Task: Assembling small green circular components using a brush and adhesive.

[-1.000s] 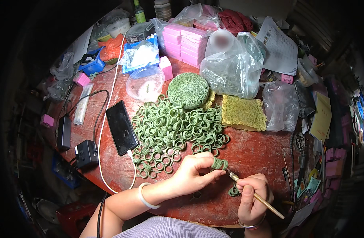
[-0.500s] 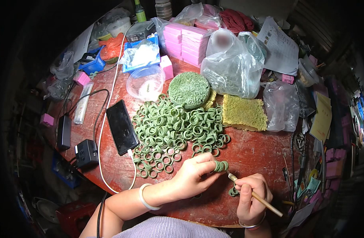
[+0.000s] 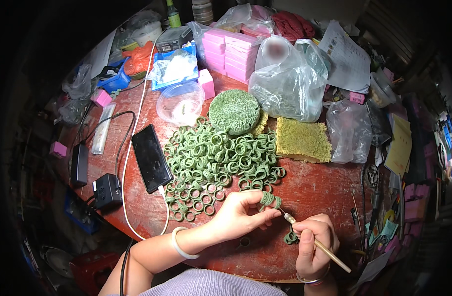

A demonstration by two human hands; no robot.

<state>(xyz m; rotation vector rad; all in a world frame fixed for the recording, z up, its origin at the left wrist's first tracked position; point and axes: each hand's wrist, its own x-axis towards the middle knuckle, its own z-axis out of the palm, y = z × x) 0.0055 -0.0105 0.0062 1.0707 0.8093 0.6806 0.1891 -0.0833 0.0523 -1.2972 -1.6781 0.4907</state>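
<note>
My left hand [image 3: 240, 214] pinches a small stack of green rings [image 3: 269, 200] between thumb and fingers, just above the red table [image 3: 324, 182]. My right hand [image 3: 312, 239] grips a thin wooden stick [image 3: 324, 246] whose metal tip points at that stack. A few more green rings [image 3: 290, 238] sit tucked under my right fingers. A large heap of loose green rings [image 3: 218, 160] lies spread on the table beyond my left hand.
A black phone [image 3: 151, 164] on a white cable lies left of the heap, near a black charger [image 3: 106, 190]. Behind the heap are a round green pad [image 3: 234, 111], a yellow-green sponge [image 3: 302, 139], a clear tub [image 3: 180, 102], plastic bags [image 3: 290, 84] and pink boxes [image 3: 233, 47].
My left hand has turned the stack of rings slightly and the stick's tip has come closer to it. The heap is unchanged.
</note>
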